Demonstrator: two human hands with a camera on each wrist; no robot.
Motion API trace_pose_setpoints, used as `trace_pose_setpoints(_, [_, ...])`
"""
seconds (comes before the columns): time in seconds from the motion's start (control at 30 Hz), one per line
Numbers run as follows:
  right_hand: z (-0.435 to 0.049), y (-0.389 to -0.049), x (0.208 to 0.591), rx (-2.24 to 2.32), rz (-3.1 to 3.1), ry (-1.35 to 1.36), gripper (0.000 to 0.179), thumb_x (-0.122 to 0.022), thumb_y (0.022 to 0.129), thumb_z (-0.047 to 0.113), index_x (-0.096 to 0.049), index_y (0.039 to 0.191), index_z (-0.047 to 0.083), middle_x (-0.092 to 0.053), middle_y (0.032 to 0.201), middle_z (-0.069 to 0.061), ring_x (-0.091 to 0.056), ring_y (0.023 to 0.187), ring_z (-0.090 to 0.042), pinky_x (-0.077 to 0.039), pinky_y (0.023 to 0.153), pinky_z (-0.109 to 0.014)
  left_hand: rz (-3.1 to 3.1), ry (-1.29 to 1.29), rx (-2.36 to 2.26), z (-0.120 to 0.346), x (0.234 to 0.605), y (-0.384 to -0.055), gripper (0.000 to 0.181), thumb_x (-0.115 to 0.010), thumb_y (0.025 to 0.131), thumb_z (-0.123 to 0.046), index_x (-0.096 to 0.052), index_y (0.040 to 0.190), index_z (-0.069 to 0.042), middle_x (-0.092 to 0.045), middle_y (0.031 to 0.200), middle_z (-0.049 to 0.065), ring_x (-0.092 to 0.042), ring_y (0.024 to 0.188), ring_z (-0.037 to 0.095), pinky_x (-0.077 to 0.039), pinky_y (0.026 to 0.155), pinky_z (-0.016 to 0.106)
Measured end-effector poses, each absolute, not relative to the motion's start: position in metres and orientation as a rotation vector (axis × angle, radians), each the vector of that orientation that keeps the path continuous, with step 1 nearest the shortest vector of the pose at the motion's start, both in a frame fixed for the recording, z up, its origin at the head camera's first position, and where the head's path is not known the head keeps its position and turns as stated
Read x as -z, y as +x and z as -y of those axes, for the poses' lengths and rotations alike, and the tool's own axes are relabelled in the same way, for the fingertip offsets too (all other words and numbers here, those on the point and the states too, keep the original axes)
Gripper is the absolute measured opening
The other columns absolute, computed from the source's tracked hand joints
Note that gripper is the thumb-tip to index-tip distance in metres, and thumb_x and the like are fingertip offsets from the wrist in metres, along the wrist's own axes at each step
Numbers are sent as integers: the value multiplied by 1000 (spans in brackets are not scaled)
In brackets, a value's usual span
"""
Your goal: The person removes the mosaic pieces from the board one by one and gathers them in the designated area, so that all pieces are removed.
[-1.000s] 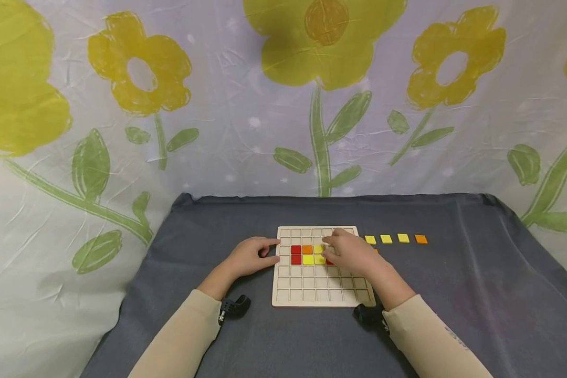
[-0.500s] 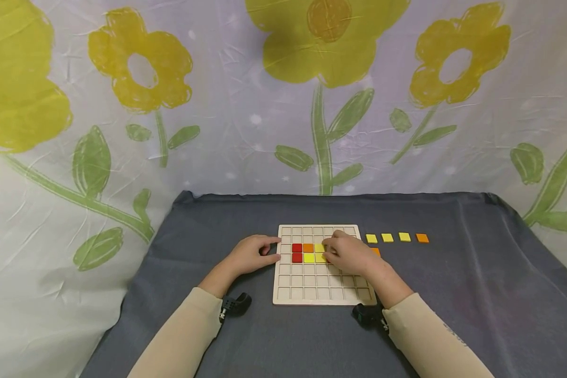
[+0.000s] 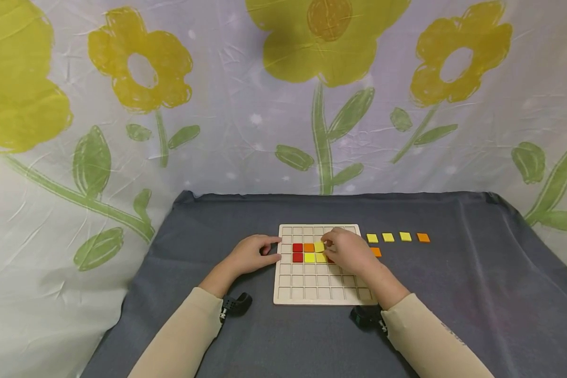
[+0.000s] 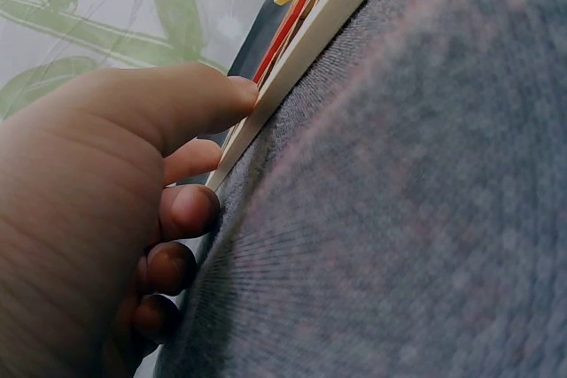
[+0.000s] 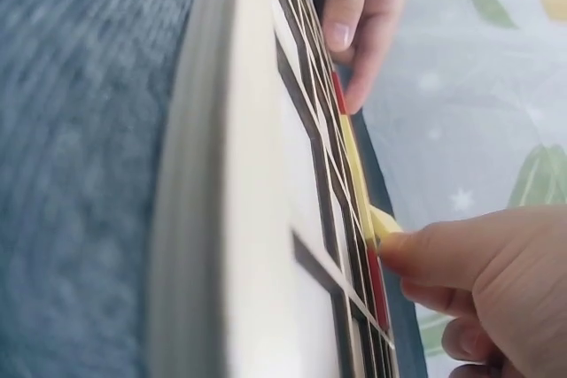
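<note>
The person's left hand (image 3: 250, 256) has thumb and forefinger spread against the left edge of the wooden grid board (image 3: 307, 296); a light, steady press there should stop it sliding. Inside, two red tiles (image 3: 297, 247) sit one above the other, with an orange tile (image 3: 309, 247) beside the upper one. Right of that, the right hand (image 3: 349, 252) pinches a tilted yellow tile (image 3: 318, 247), best levelled within its cell without nudging neighbours. Farther right, loose yellow tiles (image 3: 388, 238) lie on gray cloth (image 3: 453, 315).
</note>
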State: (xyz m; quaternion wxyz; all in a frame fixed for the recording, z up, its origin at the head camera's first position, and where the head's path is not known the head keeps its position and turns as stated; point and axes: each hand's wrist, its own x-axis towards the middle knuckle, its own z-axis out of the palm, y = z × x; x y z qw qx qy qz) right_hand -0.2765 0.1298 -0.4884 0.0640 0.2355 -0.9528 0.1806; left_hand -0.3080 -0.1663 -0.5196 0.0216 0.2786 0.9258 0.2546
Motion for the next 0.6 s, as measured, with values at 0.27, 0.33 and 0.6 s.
trace_pose_setpoints(0.27, [-131,-276,485,-535,2852,675,21,-77,91,16,-78,111,8,-67,95,0,-62,79,-15,-53,70,-34,-2871,861,-775,167,521,-309,52,-74,95,-39,-64,143,-18,-46,68,-5,-38,59,10,-33,62,29])
trace_pose_setpoints(0.33, [-134,-275,481,-597,2863,657,22,-76,92,16,-78,113,8,-68,96,-1,-60,75,-15,-51,65,-34,-2872,874,-775,167,521,-309,52,-74,96,-39,-64,143,-18,-46,68,-5,-38,59,9,-33,62,29])
trace_pose_setpoints(0.6, [-152,-274,460,-784,2865,572,26,-77,94,18,-76,119,8,-67,101,-1,-60,85,-19,-48,72,-39,-2852,980,-838,169,524,-309,52,-73,97,-37,-65,141,-12,-43,65,-7,-35,56,8,-33,61,29])
